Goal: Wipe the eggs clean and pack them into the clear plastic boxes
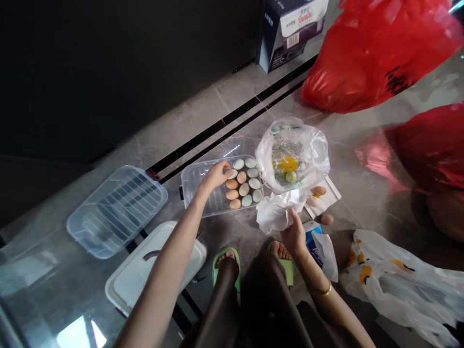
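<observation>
My left hand reaches into a clear plastic box, with its fingertips closed on a pale egg. Brown eggs and pale greenish eggs lie in rows at the box's right side. In my right hand is a crumpled white tissue, hanging beside the box. Just beyond the tissue stands an open clear plastic bag, with yellow yolk and a pale round egg in it.
A second clear box and a white lid lie to the left. Loose brown eggs and a blue tissue pack are on the right. Red bags, a carton and a white bag stand around.
</observation>
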`<state>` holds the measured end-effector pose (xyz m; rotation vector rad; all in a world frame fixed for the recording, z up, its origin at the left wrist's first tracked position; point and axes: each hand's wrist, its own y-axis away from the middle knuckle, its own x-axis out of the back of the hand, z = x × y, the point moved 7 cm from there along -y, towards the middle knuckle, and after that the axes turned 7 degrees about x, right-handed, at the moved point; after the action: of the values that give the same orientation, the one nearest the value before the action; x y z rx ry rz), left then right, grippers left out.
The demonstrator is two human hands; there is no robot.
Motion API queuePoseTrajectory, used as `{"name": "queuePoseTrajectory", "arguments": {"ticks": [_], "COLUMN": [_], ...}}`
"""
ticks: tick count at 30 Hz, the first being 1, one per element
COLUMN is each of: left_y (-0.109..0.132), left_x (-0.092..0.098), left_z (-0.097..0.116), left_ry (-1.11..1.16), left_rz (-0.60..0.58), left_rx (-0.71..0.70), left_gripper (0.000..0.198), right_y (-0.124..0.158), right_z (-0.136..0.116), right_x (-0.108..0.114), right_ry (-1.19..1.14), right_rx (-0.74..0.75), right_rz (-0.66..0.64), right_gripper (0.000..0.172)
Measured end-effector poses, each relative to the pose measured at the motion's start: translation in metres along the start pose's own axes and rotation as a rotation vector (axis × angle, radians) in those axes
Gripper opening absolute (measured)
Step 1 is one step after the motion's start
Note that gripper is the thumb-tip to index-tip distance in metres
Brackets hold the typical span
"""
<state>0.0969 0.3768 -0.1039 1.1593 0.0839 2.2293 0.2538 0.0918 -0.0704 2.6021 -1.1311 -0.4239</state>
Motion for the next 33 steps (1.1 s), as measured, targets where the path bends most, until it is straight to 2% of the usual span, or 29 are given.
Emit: {"name": "queuePoseTrajectory", "arguments": {"ticks": [1,3,4,5,7,8,9,11,13,16,21,28,31,33], "left_y": [0.001,0.004,0.007,0.010,0.015,0.018,0.017,0.009,-0.001,-0.011,-0.018,-0.024,-0.024,-0.024], "left_x": [0.006,0.015,0.016,0.009,-0.024,-0.047,-0.068,-0.108,-0.137,-0.156,-0.163,-0.181,-0.177,-0.166], "left_z": [0.008,0.039,0.063,0.091,0.151,0.176,0.196,0.219,0.228,0.227,0.216,0.206,0.202,0.201], "left_ry": [-0.024,-0.061,-0.072,-0.092,-0.141,-0.176,-0.215,-0.318,-0.418,-0.462,-0.422,-0.402,-0.386,-0.327], "left_rz": [0.056,0.164,0.237,0.248,0.113,0.012,-0.057,-0.153,-0.217,-0.243,-0.252,-0.256,-0.234,-0.212], "left_rx": [0.011,-0.020,-0.097,-0.214,-0.503,-0.628,-0.694,-0.717,-0.681,-0.655,-0.671,-0.697,-0.695,-0.682], "left_gripper": [0.007,0.011,0.014,0.015,0.018,0.022,0.027,0.031,0.033,0.037,0.047,0.052,0.055,0.055], "right_y": [0.000,-0.002,-0.002,-0.001,-0.001,-0.001,-0.002,-0.001,0.003,0.009,0.011,0.006,0.006,0.006], "right_z": [-0.003,-0.012,-0.016,-0.020,-0.028,-0.032,-0.037,-0.040,-0.035,-0.023,-0.009,-0.015,-0.015,-0.015], "right_x": [0.002,0.006,0.007,0.007,0.011,0.017,0.026,0.046,0.059,0.068,0.083,0.076,0.075,0.074], "right_ry": [0.003,0.168,0.297,0.433,0.625,0.596,0.482,0.116,-0.234,-0.372,-0.343,-0.198,-0.214,-0.225], "right_rx": [0.000,0.021,0.034,0.045,0.062,0.055,0.039,-0.016,-0.106,-0.228,-0.244,-0.223,-0.236,-0.241], "right_rz": [-0.007,-0.067,-0.133,-0.211,-0.307,-0.270,-0.182,0.051,0.201,0.215,0.241,0.164,0.192,0.192], "right_gripper": [0.039,0.047,0.046,0.043,0.040,0.042,0.045,0.050,0.047,0.037,0.037,0.042,0.039,0.038]}}
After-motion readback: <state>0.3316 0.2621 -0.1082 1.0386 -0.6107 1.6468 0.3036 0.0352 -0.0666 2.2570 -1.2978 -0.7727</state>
